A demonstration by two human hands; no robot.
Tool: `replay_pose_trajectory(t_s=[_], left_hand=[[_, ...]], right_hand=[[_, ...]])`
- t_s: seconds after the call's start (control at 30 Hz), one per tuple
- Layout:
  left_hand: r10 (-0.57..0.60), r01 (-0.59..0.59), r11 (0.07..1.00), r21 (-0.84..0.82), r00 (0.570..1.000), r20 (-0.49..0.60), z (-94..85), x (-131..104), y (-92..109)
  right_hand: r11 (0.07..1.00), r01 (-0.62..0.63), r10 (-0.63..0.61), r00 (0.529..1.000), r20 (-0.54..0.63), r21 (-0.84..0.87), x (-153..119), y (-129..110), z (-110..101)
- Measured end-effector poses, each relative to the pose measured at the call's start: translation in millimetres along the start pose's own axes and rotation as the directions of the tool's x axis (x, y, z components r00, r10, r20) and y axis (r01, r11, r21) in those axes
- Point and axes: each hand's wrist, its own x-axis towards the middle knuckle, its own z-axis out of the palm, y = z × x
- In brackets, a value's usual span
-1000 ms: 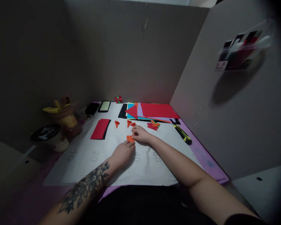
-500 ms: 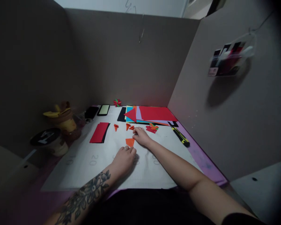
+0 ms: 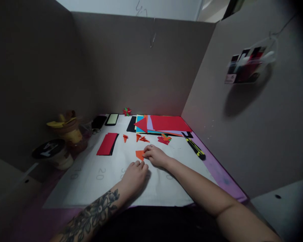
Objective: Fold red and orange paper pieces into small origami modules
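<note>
A small piece of orange paper (image 3: 139,154) lies in front of me with one pointed end toward me. My left hand (image 3: 135,173), fingers curled together, holds its near tip. At the paper's right edge, my right hand (image 3: 156,156) has thumb and fingers closed on it. Just beyond are folded orange paper pieces (image 3: 144,139), and two more stand to their left, one of them an orange folded piece (image 3: 125,138). A little pile of red, orange and green folded paper (image 3: 164,138) sits beyond my right hand.
Coloured paper sheets (image 3: 170,123) are stacked at the back. Red strips (image 3: 107,144) lie left, a yellow-black utility knife (image 3: 195,148) right. A phone (image 3: 112,119) and a paper star (image 3: 127,111) are at the rear. A lidded cup (image 3: 52,153) stands left; grey panels surround the table.
My right hand has come back from the folded orange pieces to the orange paper's right edge. The left hand stays at the paper's near tip.
</note>
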Motion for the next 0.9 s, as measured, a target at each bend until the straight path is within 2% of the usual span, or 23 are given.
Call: replay_pose_trajectory(t_s=[0.23, 0.5, 0.7, 0.83, 0.9], left_hand=[[0.069, -0.069, 0.998, -0.005, 0.997, 0.040, 0.1, -6, 0], [-0.058, 0.058, 0.998, 0.007, 0.998, 0.001, 7.9, -2, -1], [-0.043, 0.044, 0.999, -0.021, 0.999, 0.016, 2.5, 2, 0], [-0.027, 0.027, 0.999, -0.017, 1.000, 0.009, 3.0, -1, 0], [-0.018, 0.018, 1.000, -0.019, 1.000, 0.003, 4.1, -2, -2]], right_hand=[[1.000, 0.007, -0.008, 0.997, 0.074, 0.015, 2, -1, -6], [0.996, 0.024, -0.037, 0.987, 0.154, 0.083, 3, -2, -19], [0.990, 0.016, -0.034, 0.991, 0.128, 0.137, 3, 2, -16], [0.991, -0.014, 0.011, 1.000, 0.020, 0.135, 6, 5, -10], [0.993, -0.015, 0.015, 1.000, 0.004, 0.118, 8, 5, -9]])
